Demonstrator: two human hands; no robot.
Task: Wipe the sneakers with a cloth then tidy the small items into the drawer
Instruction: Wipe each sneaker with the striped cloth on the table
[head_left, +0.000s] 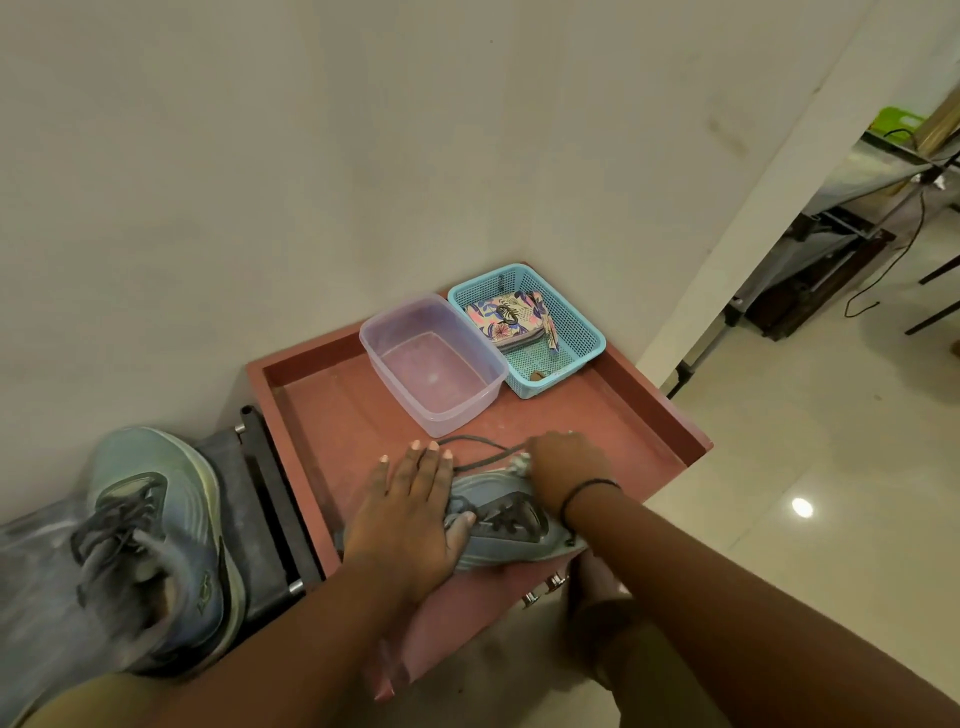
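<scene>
A grey-blue sneaker (506, 525) lies on the red cabinet top (332, 410), its dark lace trailing toward the back. My left hand (410, 514) lies flat on the sneaker's left side, holding it down, thumb on the upper. My right hand (563, 462) is closed on a small pale cloth (521, 464) pressed at the sneaker's toe end. A second, matching sneaker (156, 545) rests on a dark low surface to the left. The cabinet's metal drawer knobs (543, 590) show under the front edge.
A clear plastic tub (485, 364) stands at the back of the cabinet top. Beside it a blue mesh basket (582, 343) holds a floral pouch (511, 319) and small items. The wall is close behind. Tiled floor lies to the right.
</scene>
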